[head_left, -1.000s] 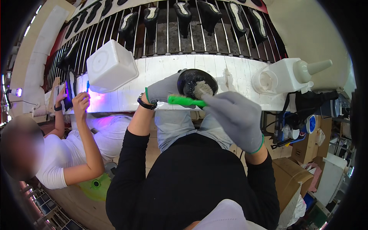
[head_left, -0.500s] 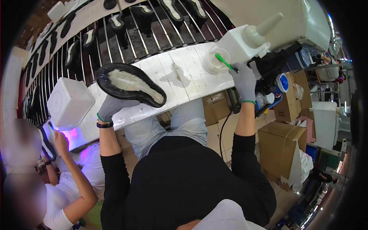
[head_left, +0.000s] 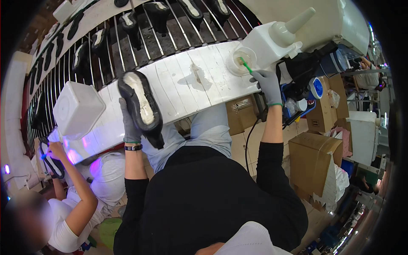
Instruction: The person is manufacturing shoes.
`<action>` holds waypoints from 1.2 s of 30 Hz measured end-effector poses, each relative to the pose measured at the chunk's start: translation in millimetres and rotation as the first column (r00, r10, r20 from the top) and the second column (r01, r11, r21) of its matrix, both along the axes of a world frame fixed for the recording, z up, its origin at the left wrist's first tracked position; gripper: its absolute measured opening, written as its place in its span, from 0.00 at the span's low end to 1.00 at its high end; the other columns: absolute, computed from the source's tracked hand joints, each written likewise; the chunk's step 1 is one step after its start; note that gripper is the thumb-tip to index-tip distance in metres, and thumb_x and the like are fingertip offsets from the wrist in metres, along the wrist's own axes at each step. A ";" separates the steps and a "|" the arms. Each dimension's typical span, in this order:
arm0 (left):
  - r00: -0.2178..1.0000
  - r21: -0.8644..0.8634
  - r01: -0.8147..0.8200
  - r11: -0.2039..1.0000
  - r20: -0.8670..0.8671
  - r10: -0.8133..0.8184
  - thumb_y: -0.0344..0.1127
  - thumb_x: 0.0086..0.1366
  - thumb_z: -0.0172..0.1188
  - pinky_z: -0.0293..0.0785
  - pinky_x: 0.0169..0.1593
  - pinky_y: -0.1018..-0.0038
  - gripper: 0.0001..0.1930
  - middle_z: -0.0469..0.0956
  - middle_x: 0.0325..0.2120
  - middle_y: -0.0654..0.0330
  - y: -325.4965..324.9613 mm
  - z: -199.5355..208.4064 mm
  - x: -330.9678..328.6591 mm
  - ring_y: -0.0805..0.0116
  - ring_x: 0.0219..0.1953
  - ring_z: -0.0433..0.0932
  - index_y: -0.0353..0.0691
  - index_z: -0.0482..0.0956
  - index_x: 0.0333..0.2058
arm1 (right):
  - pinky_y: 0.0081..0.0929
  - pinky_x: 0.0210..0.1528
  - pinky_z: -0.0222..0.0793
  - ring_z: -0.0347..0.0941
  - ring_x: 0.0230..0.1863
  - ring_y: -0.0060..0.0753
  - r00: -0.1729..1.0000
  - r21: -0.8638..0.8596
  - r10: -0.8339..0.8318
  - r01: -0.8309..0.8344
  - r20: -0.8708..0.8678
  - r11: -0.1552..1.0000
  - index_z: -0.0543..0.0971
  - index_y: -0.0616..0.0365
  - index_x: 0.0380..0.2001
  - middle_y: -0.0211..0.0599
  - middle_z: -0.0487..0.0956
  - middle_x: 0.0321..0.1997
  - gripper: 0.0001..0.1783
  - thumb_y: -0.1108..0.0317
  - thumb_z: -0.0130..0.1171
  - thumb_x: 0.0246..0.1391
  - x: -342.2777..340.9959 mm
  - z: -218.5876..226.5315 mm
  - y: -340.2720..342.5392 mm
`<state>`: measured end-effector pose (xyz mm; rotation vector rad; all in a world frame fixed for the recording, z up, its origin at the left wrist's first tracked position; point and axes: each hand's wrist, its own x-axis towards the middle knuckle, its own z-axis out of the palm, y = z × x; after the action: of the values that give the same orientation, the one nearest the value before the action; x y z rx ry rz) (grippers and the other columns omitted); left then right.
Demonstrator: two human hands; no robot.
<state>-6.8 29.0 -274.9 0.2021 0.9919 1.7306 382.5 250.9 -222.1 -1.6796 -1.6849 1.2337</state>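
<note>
My left hand (head_left: 128, 123), in a grey glove, is closed round the side of a black shoe (head_left: 158, 111). The shoe's underside faces up, a cream-white area running along its middle, with the heel end toward me. My right hand (head_left: 267, 86), gloved too, grips a thin green brush (head_left: 245, 65) like a toothbrush. The brush's far end is down inside a small translucent cup (head_left: 231, 67) on the white slatted bench (head_left: 178, 100); its bristles are hard to make out. Right behind the cup is a big white squeeze bottle (head_left: 263, 41) with a long nozzle.
Beyond the bench a rack of metal bars (head_left: 170, 36) carries several black shoes, soles up. A white square container (head_left: 78, 110) stands at the left. A co-worker (head_left: 78, 208) beside me holds another shoe. Cardboard boxes (head_left: 314, 163) and a blue basket (head_left: 299, 112) are at the right.
The shoe in my left hand has turned from lying crosswise to pointing its heel end toward me. My right hand has shifted slightly lower left, and the brush reaches into the cup.
</note>
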 end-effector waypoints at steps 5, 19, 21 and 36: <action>0.992 0.075 0.067 0.995 -0.110 -0.059 0.53 0.74 0.39 0.70 0.55 0.66 0.28 0.73 0.54 0.54 -9.3 24.8 30.6 0.65 0.51 0.75 0.39 0.66 0.61 | 0.09 0.19 0.50 0.61 0.21 0.09 0.868 -0.152 -0.017 -0.067 -0.497 0.986 0.79 0.65 0.47 0.30 0.80 0.31 0.15 0.67 0.53 0.62 -25.4 15.4 -25.8; 0.892 -0.002 0.270 0.963 -0.376 -0.251 0.53 0.68 0.52 0.73 0.50 0.75 0.32 0.76 0.44 0.57 6.6 109.0 52.6 0.72 0.45 0.76 0.30 0.63 0.59 | 0.16 0.32 0.66 0.72 0.30 0.18 0.736 0.404 0.646 -0.538 -0.202 0.740 0.84 0.62 0.40 0.33 0.80 0.30 0.13 0.78 0.64 0.49 -131.2 99.8 -80.2; 0.804 -0.044 0.328 0.944 -0.511 -0.304 0.54 0.66 0.54 0.72 0.50 0.75 0.36 0.76 0.44 0.58 5.0 109.8 49.6 0.72 0.45 0.75 0.29 0.61 0.61 | 0.16 0.32 0.65 0.72 0.29 0.18 0.741 0.429 0.643 -0.525 -0.194 0.735 0.84 0.62 0.40 0.33 0.80 0.30 0.13 0.78 0.64 0.49 -137.4 101.6 -78.9; 0.595 -0.186 0.312 0.932 -0.726 -0.344 0.56 0.57 0.62 0.71 0.53 0.69 0.41 0.79 0.45 0.50 3.1 109.1 53.0 0.64 0.48 0.78 0.32 0.63 0.62 | 0.15 0.28 0.60 0.67 0.26 0.12 0.741 0.503 0.668 -0.552 -0.070 0.665 0.85 0.60 0.39 0.28 0.81 0.27 0.11 0.71 0.65 0.50 -154.9 118.9 -31.2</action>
<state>46.2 32.0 -165.9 1.0920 1.4674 1.2581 227.7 219.7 -103.2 -0.6348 -2.2437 1.1210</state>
